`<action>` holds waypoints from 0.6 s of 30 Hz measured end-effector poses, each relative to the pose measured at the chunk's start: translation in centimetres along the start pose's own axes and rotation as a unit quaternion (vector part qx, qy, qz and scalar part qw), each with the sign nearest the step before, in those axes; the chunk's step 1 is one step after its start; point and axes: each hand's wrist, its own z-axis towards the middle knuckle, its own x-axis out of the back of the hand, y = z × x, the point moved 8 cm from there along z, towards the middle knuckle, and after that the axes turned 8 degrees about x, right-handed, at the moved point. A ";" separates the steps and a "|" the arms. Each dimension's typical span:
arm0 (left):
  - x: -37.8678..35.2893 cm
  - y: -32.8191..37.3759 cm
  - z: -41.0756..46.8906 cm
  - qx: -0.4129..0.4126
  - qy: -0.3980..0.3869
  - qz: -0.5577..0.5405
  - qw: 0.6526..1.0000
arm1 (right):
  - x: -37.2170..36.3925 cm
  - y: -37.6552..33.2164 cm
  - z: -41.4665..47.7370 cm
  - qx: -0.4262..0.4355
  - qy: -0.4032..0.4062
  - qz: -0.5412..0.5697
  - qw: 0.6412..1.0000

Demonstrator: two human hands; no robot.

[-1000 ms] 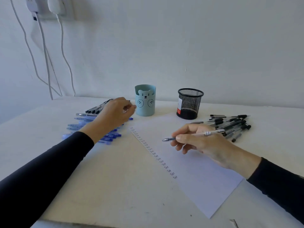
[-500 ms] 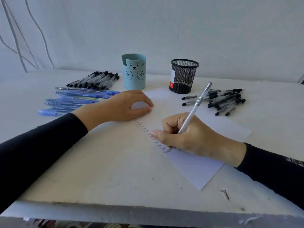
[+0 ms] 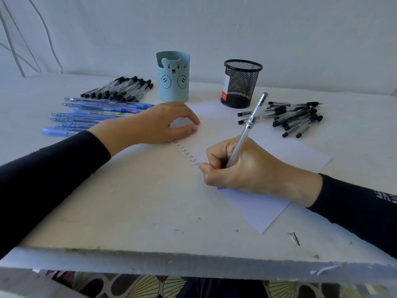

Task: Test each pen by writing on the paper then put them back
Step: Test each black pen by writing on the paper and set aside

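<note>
head view: pen (image 3: 247,134) on paper (image 3: 257,209)

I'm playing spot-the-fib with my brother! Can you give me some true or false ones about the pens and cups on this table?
1. The right hand holds a silver pen on the paper. True.
2. The left hand holds a pen too. False: it just rests on the paper, holding nothing.
3. The bear cup is stuffed with pens. False: no pens stick out of it.
4. Blue pens lie close to the left hand. True.
5. The black mesh cup has tipped over. False: it stands upright.
</note>
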 end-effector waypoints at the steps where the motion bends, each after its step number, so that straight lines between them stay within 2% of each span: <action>1: 0.0 0.1 0.0 -0.001 0.000 0.001 1.000 | 0.1 -0.1 0.0 0.003 0.001 -0.003 1.000; 18: 0.0 0.2 0.0 0.010 -0.009 0.008 1.000 | 0.2 -0.1 0.1 0.004 -0.001 0.001 1.000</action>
